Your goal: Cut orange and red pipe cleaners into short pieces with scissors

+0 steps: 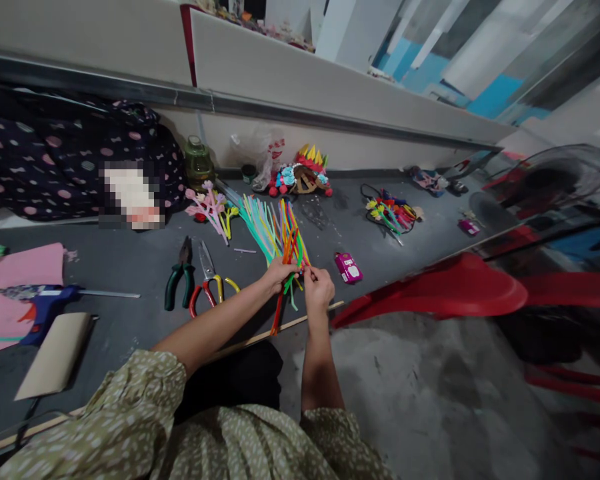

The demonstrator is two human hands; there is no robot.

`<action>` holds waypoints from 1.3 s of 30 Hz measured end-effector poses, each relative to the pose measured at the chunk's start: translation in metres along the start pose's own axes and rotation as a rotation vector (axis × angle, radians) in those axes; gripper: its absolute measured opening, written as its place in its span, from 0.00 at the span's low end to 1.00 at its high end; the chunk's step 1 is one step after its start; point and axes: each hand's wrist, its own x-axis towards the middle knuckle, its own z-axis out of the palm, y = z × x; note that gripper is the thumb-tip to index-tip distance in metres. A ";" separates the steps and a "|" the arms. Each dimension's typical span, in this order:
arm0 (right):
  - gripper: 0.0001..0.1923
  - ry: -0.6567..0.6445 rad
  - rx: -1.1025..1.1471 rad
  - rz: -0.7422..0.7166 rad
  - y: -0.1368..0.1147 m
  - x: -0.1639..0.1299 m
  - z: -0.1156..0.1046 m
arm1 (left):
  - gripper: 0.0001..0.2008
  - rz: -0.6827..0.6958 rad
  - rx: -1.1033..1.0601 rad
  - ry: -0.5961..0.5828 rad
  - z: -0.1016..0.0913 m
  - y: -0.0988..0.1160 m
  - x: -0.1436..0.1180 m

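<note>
Nearest us, our left hand and right hand pinch a bunch of colored pipe cleaners between closed fingers at the mat's front edge; more lie fanned behind, scissors and pliers to the left.

A dark grey mat is spread on the floor. At its centre a fan of coloured pipe cleaners is laid. At nine o'clock of it, green pliers and scissors are placed side by side; farther out, a blue glue gun and brown card. At three o'clock a pink phone is seen.
</note>
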 end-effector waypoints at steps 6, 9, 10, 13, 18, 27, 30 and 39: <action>0.18 0.009 -0.068 0.001 -0.003 0.000 0.002 | 0.10 0.012 0.023 0.000 -0.002 -0.004 0.002; 0.15 0.021 -0.104 -0.001 -0.003 -0.001 0.005 | 0.10 0.022 0.017 -0.004 -0.002 -0.005 0.001; 0.14 0.022 -0.116 -0.006 -0.003 -0.001 0.006 | 0.10 0.026 0.012 -0.002 -0.002 -0.006 0.001; 0.11 0.017 -0.157 -0.038 -0.002 -0.002 0.008 | 0.11 0.045 -0.010 0.012 0.002 -0.010 0.001; 0.09 0.035 -0.156 -0.051 -0.004 -0.007 0.000 | 0.12 0.095 -0.051 0.065 0.011 -0.014 0.002; 0.07 0.004 0.128 0.124 0.000 -0.034 -0.034 | 0.11 0.072 -0.057 0.091 0.012 -0.023 0.009; 0.06 0.002 0.159 0.144 0.002 -0.038 -0.035 | 0.10 0.064 -0.056 0.055 0.008 -0.028 0.006; 0.08 0.043 0.030 -0.048 0.000 -0.040 -0.032 | 0.14 0.035 -0.109 -0.012 0.002 -0.035 -0.020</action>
